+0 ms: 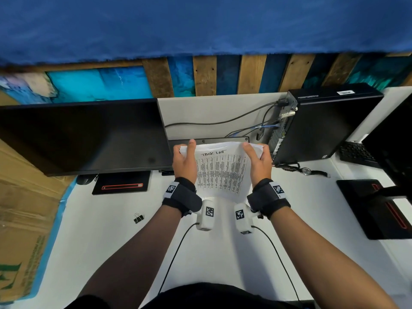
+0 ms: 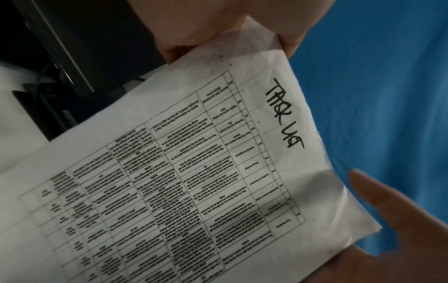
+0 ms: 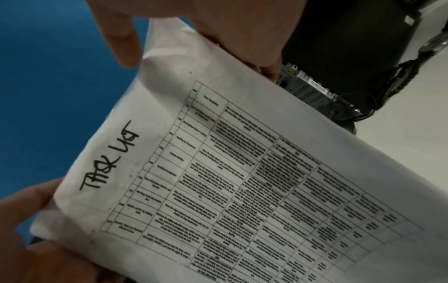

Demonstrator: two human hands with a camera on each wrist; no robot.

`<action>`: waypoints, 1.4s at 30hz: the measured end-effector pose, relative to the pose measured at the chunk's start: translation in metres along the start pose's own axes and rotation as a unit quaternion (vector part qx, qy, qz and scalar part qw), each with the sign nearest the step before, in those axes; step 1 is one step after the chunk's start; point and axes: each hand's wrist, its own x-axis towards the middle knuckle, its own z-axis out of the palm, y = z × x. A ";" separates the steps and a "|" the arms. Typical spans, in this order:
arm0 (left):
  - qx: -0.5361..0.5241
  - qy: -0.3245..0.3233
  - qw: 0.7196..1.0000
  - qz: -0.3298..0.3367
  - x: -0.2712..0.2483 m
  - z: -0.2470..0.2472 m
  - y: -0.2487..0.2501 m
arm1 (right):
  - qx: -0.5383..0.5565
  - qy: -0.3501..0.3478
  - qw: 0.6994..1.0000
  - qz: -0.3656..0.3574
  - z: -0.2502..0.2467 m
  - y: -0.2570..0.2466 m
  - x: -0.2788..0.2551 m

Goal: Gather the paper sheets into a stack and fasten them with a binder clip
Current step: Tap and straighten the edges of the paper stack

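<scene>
Head view: I see both hands raised above the white bench (image 1: 312, 219), holding the paper sheets (image 1: 223, 172) between them at the far middle of the scene. The left hand (image 1: 185, 161) pinches the sheets' left side, thumb on the printed face. The right hand (image 1: 258, 161) pinches the right side the same way. The top sheet carries a printed table and a handwritten heading. The binder clip (image 1: 138, 218) lies on the bench, near left, well apart from both hands. A monitor (image 1: 84, 134) stands at the left; a computer case (image 1: 323, 123) stands at the right, with a wristwatch (image 1: 308, 171) beside it.

Left wrist view: the paper sheets (image 2: 194, 181) fill the frame. The left hand (image 2: 387, 229) grips the lower right corner, thumb across the face. The right hand (image 2: 218, 24) holds the opposite corner at the top.

Right wrist view: the paper sheets (image 3: 242, 181) again fill the frame. The right hand (image 3: 218, 24) grips the top corner; the left hand (image 3: 36, 229) grips the lower left corner.
</scene>
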 end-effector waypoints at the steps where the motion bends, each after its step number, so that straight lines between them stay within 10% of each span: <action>1: -0.002 0.004 1.000 -0.002 0.001 0.000 0.001 | -0.003 0.001 1.000 -0.002 0.001 -0.002 0.001; 21: 0.016 -0.143 0.987 0.072 0.012 -0.007 -0.008 | -0.053 0.051 0.995 0.062 0.009 -0.014 0.029; 42: 0.049 -0.173 0.981 0.074 0.019 -0.028 0.019 | -0.046 -0.097 0.993 -0.043 0.000 -0.027 0.026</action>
